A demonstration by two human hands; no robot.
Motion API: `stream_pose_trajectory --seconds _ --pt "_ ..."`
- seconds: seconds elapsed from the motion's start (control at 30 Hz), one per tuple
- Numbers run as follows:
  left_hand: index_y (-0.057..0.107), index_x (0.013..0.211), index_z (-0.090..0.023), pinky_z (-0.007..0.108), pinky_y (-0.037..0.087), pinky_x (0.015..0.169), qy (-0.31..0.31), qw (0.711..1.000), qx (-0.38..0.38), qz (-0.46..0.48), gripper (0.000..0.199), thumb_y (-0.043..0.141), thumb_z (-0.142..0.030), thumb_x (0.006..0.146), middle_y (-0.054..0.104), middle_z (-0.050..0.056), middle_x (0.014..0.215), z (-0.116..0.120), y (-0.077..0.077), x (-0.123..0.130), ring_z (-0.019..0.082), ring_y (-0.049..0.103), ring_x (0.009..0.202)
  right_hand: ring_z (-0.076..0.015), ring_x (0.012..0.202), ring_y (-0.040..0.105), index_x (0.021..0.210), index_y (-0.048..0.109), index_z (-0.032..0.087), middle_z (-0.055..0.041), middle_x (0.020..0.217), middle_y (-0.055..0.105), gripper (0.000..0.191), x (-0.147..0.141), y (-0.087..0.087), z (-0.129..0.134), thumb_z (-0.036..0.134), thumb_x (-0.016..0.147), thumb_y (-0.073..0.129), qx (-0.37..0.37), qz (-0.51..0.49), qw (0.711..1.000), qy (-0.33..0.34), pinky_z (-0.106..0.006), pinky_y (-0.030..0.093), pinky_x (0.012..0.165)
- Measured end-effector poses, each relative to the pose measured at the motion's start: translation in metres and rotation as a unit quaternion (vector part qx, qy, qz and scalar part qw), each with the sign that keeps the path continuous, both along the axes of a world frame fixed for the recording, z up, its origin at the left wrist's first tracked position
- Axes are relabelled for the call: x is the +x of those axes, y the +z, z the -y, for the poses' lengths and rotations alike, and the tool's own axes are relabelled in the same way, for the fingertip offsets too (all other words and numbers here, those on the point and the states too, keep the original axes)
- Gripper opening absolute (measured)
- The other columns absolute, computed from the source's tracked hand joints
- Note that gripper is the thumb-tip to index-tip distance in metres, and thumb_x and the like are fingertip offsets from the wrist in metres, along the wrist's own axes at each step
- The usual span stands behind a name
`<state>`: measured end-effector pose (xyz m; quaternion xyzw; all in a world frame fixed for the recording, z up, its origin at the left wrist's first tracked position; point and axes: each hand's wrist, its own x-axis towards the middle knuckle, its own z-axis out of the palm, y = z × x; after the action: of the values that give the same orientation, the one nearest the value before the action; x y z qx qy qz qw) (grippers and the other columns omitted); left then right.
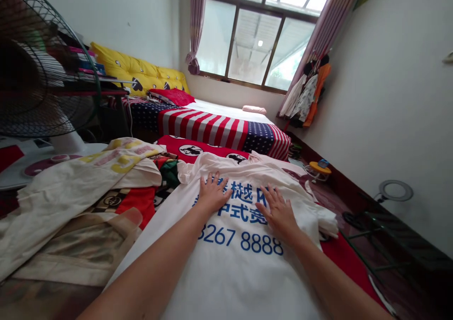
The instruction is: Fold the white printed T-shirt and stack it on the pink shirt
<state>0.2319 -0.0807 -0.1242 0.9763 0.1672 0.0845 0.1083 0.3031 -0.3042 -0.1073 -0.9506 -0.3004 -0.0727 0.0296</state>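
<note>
A white T-shirt (226, 277) with blue printed characters and numbers lies spread out in front of me, its collar end away from me. My left hand (213, 193) rests flat on the upper left of the print, fingers spread. On the right part of the lettering lies my right hand (279, 212), also flat with its fingers apart. Both palms cover some of the characters. The shirt's right sleeve (327, 221) is bunched at the side. Under the shirt is a red cloth (345, 258) with round black-and-white patterns.
Left of the shirt are a cream garment (71, 192) with yellow print and a sheer beige piece (88, 244). A large fan (46, 74) stands at the far left. Beyond are a bed with a striped cover (201, 126), a yellow stool (320, 168) and a ring light (396, 190).
</note>
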Motion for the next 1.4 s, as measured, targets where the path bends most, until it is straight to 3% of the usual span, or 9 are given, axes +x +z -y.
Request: stream_pose_trajectory --seconds 0.27,0.43,0.6,0.77,0.87,0.97,1.07,1.17,1.4 --pt "0.021 0.15 -0.025 0.058 0.009 0.112 -0.059 0.987 -0.061 -0.133 0.082 0.032 -0.071 0.084 0.004 0.01 0.159 0.014 0.041 -0.051 0.036 0.0 0.144 -0.0265 0.145 0.01 0.147 0.03 0.027 -0.0053 0.157 0.017 0.059 -0.06 0.016 0.041 0.051 0.094 0.035 -0.012 -0.057 0.998 0.0 -0.056 0.021 0.111" --pt "0.023 0.148 -0.034 0.055 0.004 0.114 -0.189 0.978 -0.02 -0.085 0.072 0.03 -0.071 0.086 0.004 0.004 0.159 0.024 0.025 -0.151 0.031 -0.001 0.145 -0.0268 0.145 0.007 0.148 0.027 0.032 -0.0001 0.157 0.012 0.059 -0.117 -0.004 0.085 0.053 0.093 0.034 -0.034 -0.042 0.998 0.037 -0.057 0.018 0.112" --pt "0.025 0.149 -0.026 0.049 0.01 0.115 -0.121 0.989 0.002 -0.086 0.066 0.035 -0.057 0.092 0.011 0.011 0.158 0.027 0.015 -0.205 0.029 0.005 0.145 -0.0321 0.143 0.01 0.148 0.029 0.023 -0.0101 0.156 0.014 0.064 -0.164 0.001 0.084 0.052 0.092 0.039 -0.066 -0.094 0.993 -0.02 -0.059 0.019 0.111" --pt "0.027 0.148 -0.02 0.049 0.012 0.116 -0.135 0.984 -0.02 -0.118 0.067 0.041 -0.052 0.091 0.007 0.013 0.156 0.044 0.029 -0.25 0.029 0.004 0.144 -0.0344 0.141 0.015 0.146 0.029 0.034 -0.0057 0.153 0.016 0.067 -0.235 -0.007 0.074 0.063 0.087 0.039 -0.024 -0.136 0.962 0.237 -0.064 0.021 0.108" --pt "0.034 0.146 -0.017 0.043 0.02 0.115 -0.158 0.978 -0.054 -0.124 0.072 0.053 -0.049 0.085 0.015 0.015 0.155 0.048 0.039 -0.287 0.029 0.014 0.144 -0.038 0.138 0.025 0.144 0.038 0.029 -0.0107 0.15 0.026 0.068 -0.253 -0.013 0.081 0.061 0.084 0.047 -0.025 -0.182 0.947 0.262 -0.063 0.028 0.106" --pt "0.063 0.123 -0.023 0.033 0.038 0.106 -0.128 0.984 -0.106 -0.071 0.045 0.06 -0.04 0.082 0.054 0.009 0.138 0.04 0.046 -0.312 0.024 0.05 0.127 -0.0331 0.127 0.048 0.117 0.067 0.026 -0.0109 0.14 0.049 0.041 -0.25 -0.001 0.083 0.04 0.079 0.06 0.032 -0.206 0.947 0.244 -0.045 0.044 0.102" --pt "0.07 0.108 -0.026 0.032 0.047 0.096 -0.047 0.99 -0.126 0.037 0.029 0.052 -0.034 0.087 0.071 0.003 0.111 0.026 0.048 -0.313 0.02 0.065 0.102 -0.0215 0.101 0.066 0.089 0.072 0.024 -0.0074 0.114 0.069 0.02 -0.241 0.016 0.073 0.028 0.083 0.053 0.153 -0.201 0.944 0.211 -0.03 0.051 0.087" --pt "0.065 0.117 -0.025 0.035 0.044 0.1 0.001 0.989 -0.086 0.116 0.036 0.051 -0.024 0.084 0.064 0.004 0.122 0.019 0.05 -0.292 0.021 0.058 0.113 -0.018 0.08 0.067 0.082 0.07 0.022 -0.0051 0.09 0.072 0.017 -0.223 0.03 0.043 0.026 0.082 0.053 0.222 -0.209 0.93 0.207 -0.027 0.051 0.073" --pt "0.055 0.133 -0.025 0.049 0.029 0.11 -0.046 0.995 -0.091 0.024 0.058 0.061 -0.039 0.077 0.041 0.013 0.147 0.034 0.032 -0.208 0.033 0.035 0.136 -0.0179 0.073 0.064 0.071 0.069 0.019 -0.0021 0.075 0.069 0.005 -0.142 0.069 -0.1 0.016 0.068 0.071 0.324 -0.322 0.88 0.131 -0.028 0.049 0.07"
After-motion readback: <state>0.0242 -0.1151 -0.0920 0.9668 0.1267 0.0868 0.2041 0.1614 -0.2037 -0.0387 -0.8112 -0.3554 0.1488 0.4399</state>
